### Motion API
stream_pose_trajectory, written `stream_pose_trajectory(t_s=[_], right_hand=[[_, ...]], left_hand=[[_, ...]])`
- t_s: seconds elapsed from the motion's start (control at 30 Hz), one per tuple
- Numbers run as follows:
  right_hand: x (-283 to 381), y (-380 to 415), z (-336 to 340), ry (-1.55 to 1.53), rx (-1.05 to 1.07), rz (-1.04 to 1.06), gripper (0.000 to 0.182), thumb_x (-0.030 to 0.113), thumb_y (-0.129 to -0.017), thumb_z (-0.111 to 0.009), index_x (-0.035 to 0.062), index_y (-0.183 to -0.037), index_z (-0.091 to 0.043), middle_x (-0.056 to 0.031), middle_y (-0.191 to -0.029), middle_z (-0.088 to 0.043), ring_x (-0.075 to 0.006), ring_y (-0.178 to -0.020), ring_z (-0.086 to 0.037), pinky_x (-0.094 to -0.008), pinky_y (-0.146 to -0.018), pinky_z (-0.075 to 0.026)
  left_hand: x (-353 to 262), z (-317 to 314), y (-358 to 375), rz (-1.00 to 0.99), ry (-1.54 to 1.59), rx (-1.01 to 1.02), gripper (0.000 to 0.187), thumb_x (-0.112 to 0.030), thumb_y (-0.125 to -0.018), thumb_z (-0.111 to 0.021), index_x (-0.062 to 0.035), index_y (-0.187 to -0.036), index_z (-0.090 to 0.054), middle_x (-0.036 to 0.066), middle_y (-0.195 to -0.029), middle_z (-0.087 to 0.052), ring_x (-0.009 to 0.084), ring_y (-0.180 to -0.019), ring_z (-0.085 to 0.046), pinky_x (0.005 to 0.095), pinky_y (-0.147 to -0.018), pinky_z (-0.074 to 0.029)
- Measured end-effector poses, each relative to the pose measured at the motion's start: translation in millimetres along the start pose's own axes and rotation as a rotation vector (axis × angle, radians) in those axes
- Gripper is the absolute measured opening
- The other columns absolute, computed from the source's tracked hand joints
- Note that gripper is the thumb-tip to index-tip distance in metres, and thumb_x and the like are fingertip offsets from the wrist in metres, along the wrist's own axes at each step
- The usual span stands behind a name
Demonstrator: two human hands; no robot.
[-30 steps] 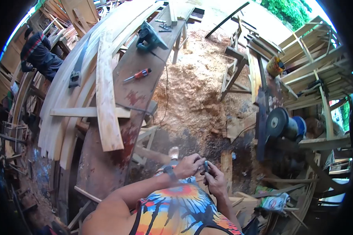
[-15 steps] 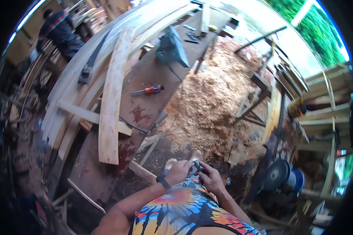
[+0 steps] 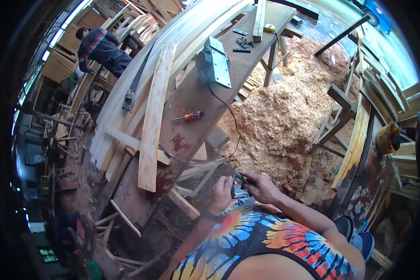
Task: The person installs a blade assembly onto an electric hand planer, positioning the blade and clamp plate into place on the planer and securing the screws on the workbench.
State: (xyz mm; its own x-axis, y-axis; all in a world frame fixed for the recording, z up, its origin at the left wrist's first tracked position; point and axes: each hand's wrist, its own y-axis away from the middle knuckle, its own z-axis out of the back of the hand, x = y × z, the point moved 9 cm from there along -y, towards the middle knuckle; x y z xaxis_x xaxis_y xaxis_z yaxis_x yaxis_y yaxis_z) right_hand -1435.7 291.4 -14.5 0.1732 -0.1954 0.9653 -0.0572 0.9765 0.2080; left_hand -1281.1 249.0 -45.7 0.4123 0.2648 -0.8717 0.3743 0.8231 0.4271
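Hands: since the earlier frame, the right hand (image 3: 264,187) has been turned more crosswise to the left hand (image 3: 222,195); the whole view has been swung, while the things on the bench (image 3: 186,95) seem not to have been shifted along it.
Small piece: a small grey, metal-looking piece (image 3: 238,176) is held in front of the belly, off the bench, out from its right edge toward the near end.
Grip: the piece is pinched narrowly in the right fingertips; the left fingers are curled close beside it, and whether it is also gripped by them cannot be told.
Drop: the piece could be lost if the pinch were loosened, since nothing but floor is seen beneath; among the shavings (image 3: 275,112) it would be hard to find.
Cable: a thin dark cable (image 3: 238,130) is looped over the bench's right edge; if it were snagged by a leg, the planer (image 3: 220,67) could be dragged.
Loose parts: small dark parts (image 3: 241,43) are scattered near the far end and could be knocked off the right edge.
Metal: a flat, shiny plate is shown by the planer; nearer, a slim shaft and a red-and-dark handle are shown by the screwdriver (image 3: 194,115).
Wood: the bench is brown, worn and stained reddish; a pale, smooth plank (image 3: 156,121) is laid over its left edge, and long curved boards (image 3: 191,23) are stacked beyond.
Floor: curly, tan shavings are heaped past the right edge.
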Motion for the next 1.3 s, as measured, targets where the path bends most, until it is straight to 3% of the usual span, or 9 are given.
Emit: stream_pose_trajectory(t_s=[0.17, 0.43, 0.53, 0.73, 0.8, 0.87, 0.97, 1.1, 1.3], right_hand=[[-0.7, -6.4, 21.8, -0.003, -0.01, 0.068, 0.047, 0.005, -0.096, -0.063, 0.0056, -0.143, -0.057, -0.0081, -0.076, -0.065, -0.011, -0.066, -0.054, -0.0311, -0.062, -0.048], [-16.9, -21.9, 79.1, -0.031, -0.119, -0.033, 0.047, 0.003, -0.097, -0.061, 0.0045, -0.143, -0.057, -0.004, -0.072, -0.06, -0.0114, -0.064, -0.057, -0.0315, -0.061, -0.049], [-24.5, -30.5, 103.3, -0.091, -0.134, -0.189, 0.047, 0.009, -0.093, -0.061, -0.0005, -0.139, -0.058, -0.0195, -0.092, -0.072, -0.0258, -0.081, -0.07, -0.0391, -0.078, -0.054], [-15.9, -88.3, 150.8, -0.153, -0.235, -0.226, 0.048, 0.004, -0.096, -0.059, 0.0033, -0.143, -0.056, -0.0075, -0.082, -0.066, -0.0118, -0.066, -0.058, -0.0306, -0.064, -0.052], [-7.3, -114.4, 166.7, -0.164, -0.247, -0.243, 0.047, 0.004, -0.096, -0.059, 0.0037, -0.143, -0.056, -0.0075, -0.082, -0.066, -0.0114, -0.067, -0.058, -0.0306, -0.064, -0.052], [-7.9, -143.6, 179.8, -0.134, -0.246, -0.251, 0.047, 0.004, -0.096, -0.059, 0.0042, -0.143, -0.057, -0.0087, -0.09, -0.069, -0.0127, -0.074, -0.062, -0.0323, -0.07, -0.054], [-1.3, -190.9, 201.0, -0.122, -0.278, -0.232, 0.047, 0.005, -0.095, -0.061, 0.0046, -0.142, -0.057, -0.0118, -0.104, -0.074, -0.0146, -0.088, -0.067, -0.0333, -0.08, -0.055], [-9.0, -249.2, 229.7, -0.143, -0.355, -0.236, 0.055, -0.004, -0.092, -0.065, 0.0043, -0.146, -0.053, -0.0105, -0.111, -0.074, -0.0137, -0.095, -0.068, -0.0282, -0.081, -0.054], [-15.2, -334.3, 263.1, 0.224, -0.309, -0.309, 0.05, 0.017, -0.084, -0.073, 0.0113, -0.134, -0.066, -0.0152, -0.106, -0.076, -0.0267, -0.095, -0.072, -0.0377, -0.085, -0.057]], left_hand=[[-24.5, -14.5, -10.9, -0.107, 0.047, -0.02, 0.019, -0.014, -0.103, -0.059, 0.0007, -0.112, -0.052, 0.005, -0.088, -0.064, 0.0097, -0.076, -0.062, 0.0277, -0.06, -0.054], [-45.2, -51.0, -69.6, 0.074, -0.012, 0.125, 0.039, -0.036, -0.108, -0.051, -0.0021, -0.092, -0.059, 0.003, -0.069, -0.059, 0.01, -0.059, -0.059, 0.0273, -0.054, -0.052], [-64.1, -67.5, -100.0, 0.025, 0.021, 0.135, 0.036, -0.035, -0.107, -0.053, -0.0019, -0.095, -0.059, 0.003, -0.072, -0.06, 0.0093, -0.061, -0.06, 0.0261, -0.053, -0.052], [-100.7, -81.9, -191.2, -0.111, -0.012, 0.278, 0.036, -0.036, -0.107, -0.054, -0.0019, -0.096, -0.056, 0.001, -0.07, -0.056, 0.0081, -0.058, -0.057, 0.025, -0.05, -0.051], [-104.2, -80.8, -218.8, 0.111, 0.096, 0.366, 0.05, -0.049, -0.107, -0.048, -0.0035, -0.09, -0.06, -0.001, -0.066, -0.055, 0.0083, -0.051, -0.054, 0.0257, -0.048, -0.049], [-122.1, -63.5, -247.1, 0.061, 0.016, 0.327, 0.048, -0.047, -0.107, -0.05, -0.0007, -0.102, -0.063, 0.0, -0.07, -0.059, 0.0074, -0.055, -0.056, 0.0251, -0.05, -0.049], [-173.7, -20.3, -276.8, -0.367, -0.185, 0.067, 0.041, -0.037, -0.106, -0.056, 0.0017, -0.12, -0.059, 0.002, -0.081, -0.063, 0.0062, -0.063, -0.058, 0.0231, -0.056, -0.051], [-188.5, 31.8, -303.9, -0.341, 0.133, -0.025, 0.036, -0.019, -0.103, -0.062, 0.0026, -0.13, -0.052, 0.004, -0.089, -0.064, 0.0062, -0.07, -0.059, 0.0221, -0.062, -0.05], [-222.6, 85.7, -332.3, -0.319, 0.291, -0.155, 0.033, -0.006, -0.101, -0.062, 0.0046, -0.13, -0.051, 0.003, -0.092, -0.062, 0.0066, -0.071, -0.057, 0.0222, -0.063, -0.05]])
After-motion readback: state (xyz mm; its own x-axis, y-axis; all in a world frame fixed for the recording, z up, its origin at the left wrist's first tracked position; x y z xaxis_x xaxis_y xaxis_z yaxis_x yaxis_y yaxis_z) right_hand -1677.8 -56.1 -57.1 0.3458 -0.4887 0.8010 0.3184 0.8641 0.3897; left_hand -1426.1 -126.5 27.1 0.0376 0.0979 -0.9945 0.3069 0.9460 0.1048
